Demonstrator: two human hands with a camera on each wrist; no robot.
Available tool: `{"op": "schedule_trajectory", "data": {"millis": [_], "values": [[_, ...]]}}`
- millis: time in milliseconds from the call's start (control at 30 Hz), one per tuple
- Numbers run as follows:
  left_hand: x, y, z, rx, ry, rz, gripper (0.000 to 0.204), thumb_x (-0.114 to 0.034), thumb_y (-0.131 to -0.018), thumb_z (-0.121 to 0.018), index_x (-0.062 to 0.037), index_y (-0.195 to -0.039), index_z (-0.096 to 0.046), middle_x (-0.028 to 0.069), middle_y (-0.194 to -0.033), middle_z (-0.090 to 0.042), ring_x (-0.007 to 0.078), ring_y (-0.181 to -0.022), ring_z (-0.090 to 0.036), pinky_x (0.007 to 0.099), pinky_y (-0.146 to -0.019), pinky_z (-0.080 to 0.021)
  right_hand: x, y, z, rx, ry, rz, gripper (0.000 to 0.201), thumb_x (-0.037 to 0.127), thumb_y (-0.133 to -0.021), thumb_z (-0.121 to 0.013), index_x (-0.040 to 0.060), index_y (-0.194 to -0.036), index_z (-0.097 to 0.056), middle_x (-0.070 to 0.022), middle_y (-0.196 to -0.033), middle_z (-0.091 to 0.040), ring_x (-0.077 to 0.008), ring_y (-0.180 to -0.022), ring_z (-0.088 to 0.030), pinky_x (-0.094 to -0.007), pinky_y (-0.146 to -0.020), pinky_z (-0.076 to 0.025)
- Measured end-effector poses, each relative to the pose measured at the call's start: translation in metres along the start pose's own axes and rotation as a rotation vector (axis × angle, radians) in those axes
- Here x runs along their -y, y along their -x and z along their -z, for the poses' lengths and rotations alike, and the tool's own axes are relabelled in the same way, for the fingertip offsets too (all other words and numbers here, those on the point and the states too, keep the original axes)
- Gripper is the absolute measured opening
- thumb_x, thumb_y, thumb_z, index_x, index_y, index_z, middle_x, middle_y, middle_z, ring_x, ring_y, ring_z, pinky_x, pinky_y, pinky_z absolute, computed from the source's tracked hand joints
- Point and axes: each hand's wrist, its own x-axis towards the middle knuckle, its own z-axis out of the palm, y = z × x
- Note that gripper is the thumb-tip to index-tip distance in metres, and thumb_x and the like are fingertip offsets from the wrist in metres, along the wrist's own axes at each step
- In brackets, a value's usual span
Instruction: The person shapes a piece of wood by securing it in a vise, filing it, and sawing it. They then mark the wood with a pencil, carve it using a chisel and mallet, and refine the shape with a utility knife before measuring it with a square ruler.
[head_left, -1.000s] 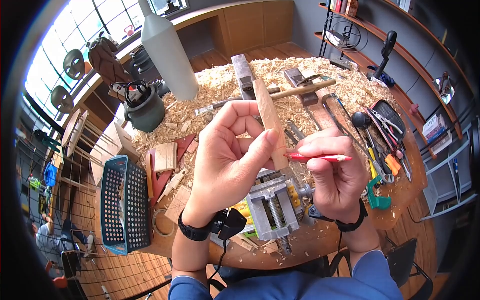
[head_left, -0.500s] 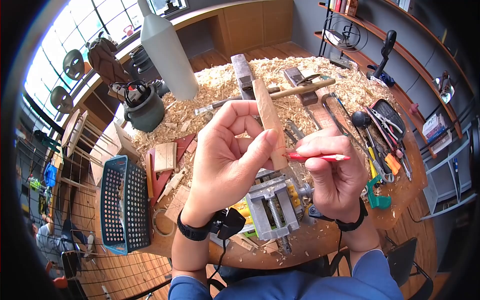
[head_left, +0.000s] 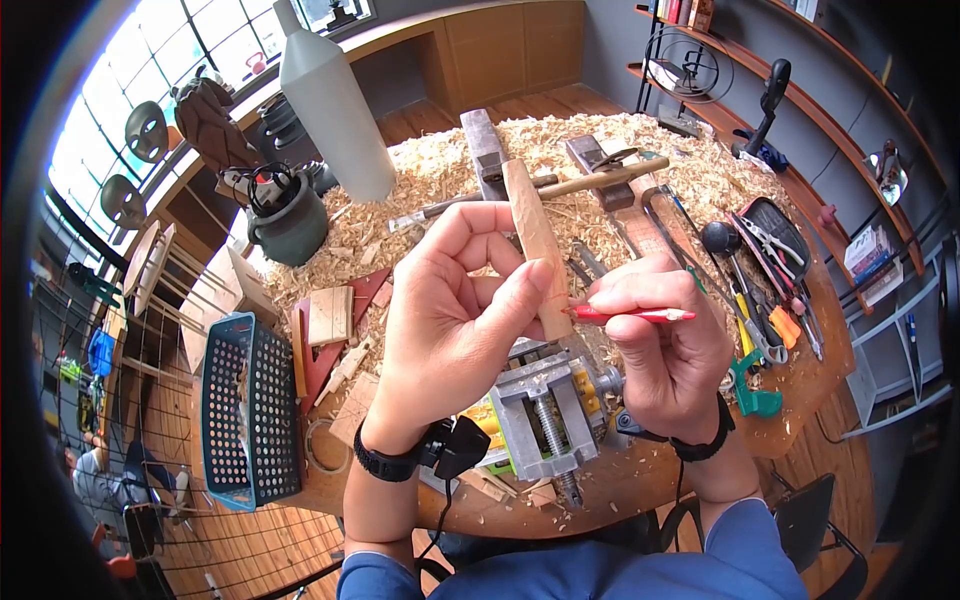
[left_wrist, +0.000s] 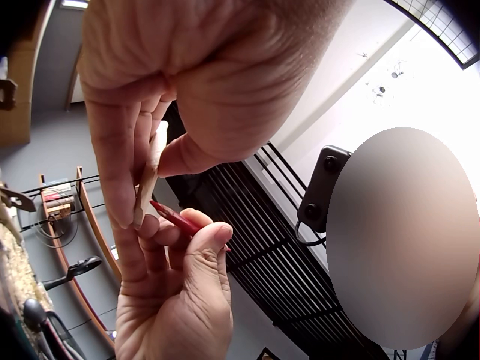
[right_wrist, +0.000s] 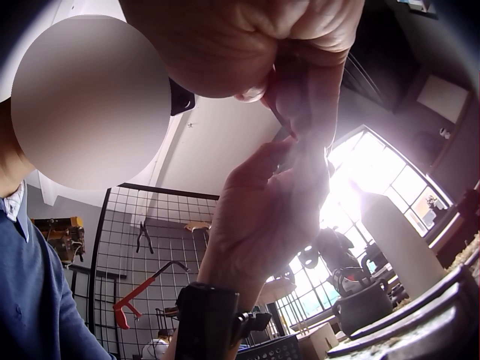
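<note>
In the head view my left hand (head_left: 455, 310) pinches a pale carved wooden piece (head_left: 535, 230) between thumb and curled fingers, its long end pointing up and away. My right hand (head_left: 668, 345) grips a red pencil (head_left: 640, 315), whose tip is right at the lower part of the wood, by a faint red line. Seen from the left wrist, the wooden piece (left_wrist: 150, 176) is edge-on and the red pencil (left_wrist: 176, 217) meets it from below. Both hands are above a metal vise (head_left: 545, 415). In the right wrist view the fingers hide most of the wood.
Wood shavings (head_left: 430, 160) cover much of the table, with two wooden hand planes, one (head_left: 485, 150) and another (head_left: 605, 175), at the back. A teal basket (head_left: 250, 410) stands left, a white bottle (head_left: 335, 110) behind. Pliers (head_left: 775, 245) and other tools lie right.
Both hands, the wooden piece and the red pencil have shifted very slightly left. The grips look the same, and the pencil tip stays at the lower part of the wood.
</note>
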Motion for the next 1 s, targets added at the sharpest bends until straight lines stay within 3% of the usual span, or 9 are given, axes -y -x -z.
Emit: {"op": "schedule_trajectory", "data": {"millis": [1000], "values": [[-0.0011,0.0017,0.0014,-0.002,-0.018,-0.001,0.036,-0.004,-0.104,-0.07,0.0072,-0.134,-0.052,0.0036,-0.097,-0.069,0.0043,-0.081,-0.071,0.02,-0.068,-0.061,0.0036,-0.0015,-0.0006,0.0,-0.007,0.004,0.017,0.014,-0.101,-0.075,-0.0007,-0.101,-0.067,-0.0131,-0.089,-0.072,-0.0234,-0.076,-0.07,-0.0332,-0.067,-0.056]]}}
